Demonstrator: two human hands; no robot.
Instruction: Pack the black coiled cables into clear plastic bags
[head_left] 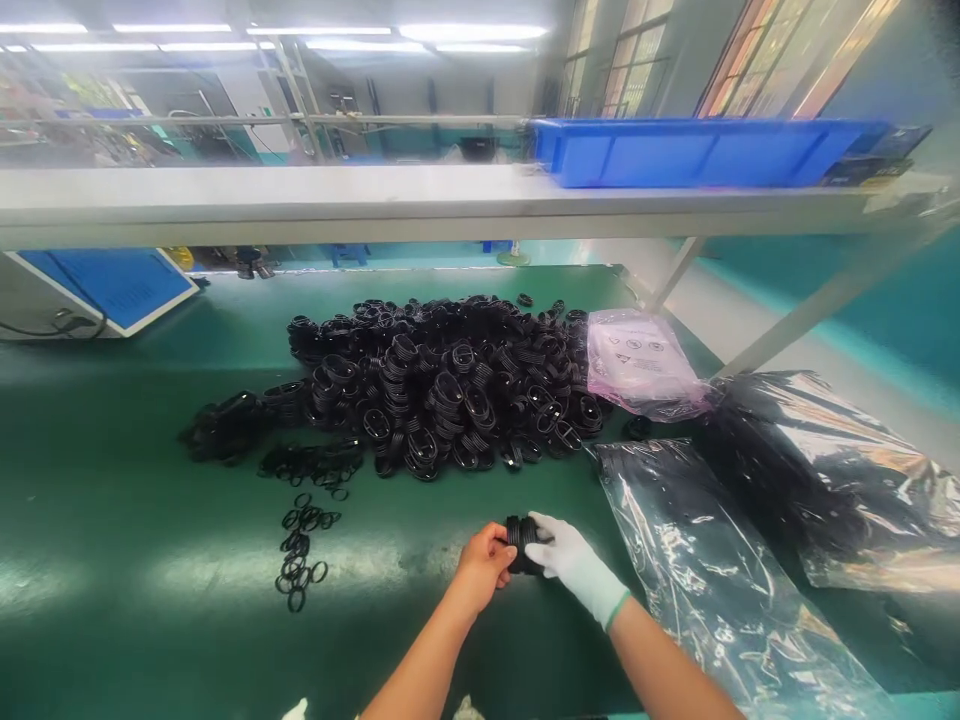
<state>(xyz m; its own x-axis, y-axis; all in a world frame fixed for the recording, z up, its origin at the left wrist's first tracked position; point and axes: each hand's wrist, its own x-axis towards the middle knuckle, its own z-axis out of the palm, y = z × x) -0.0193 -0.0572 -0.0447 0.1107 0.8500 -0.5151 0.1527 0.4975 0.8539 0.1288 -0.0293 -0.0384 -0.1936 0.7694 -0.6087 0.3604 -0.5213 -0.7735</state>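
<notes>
My bare left hand and my white-gloved right hand are closed around a coiled black cable, gripping it from both sides just above the green table. Its windings stand side by side between my fingers; its lower part is partly hidden. Beyond my hands lies a large heap of coiled black cables, some with metal plug ends showing. To the left of my hands, several thin black rings are scattered loosely, with a denser cluster of them closer to the heap.
Clear plastic bags lie on the right, beside a pinkish printed bag. Above the green table runs a white shelf carrying a blue bin. A box with a blue panel stands back left.
</notes>
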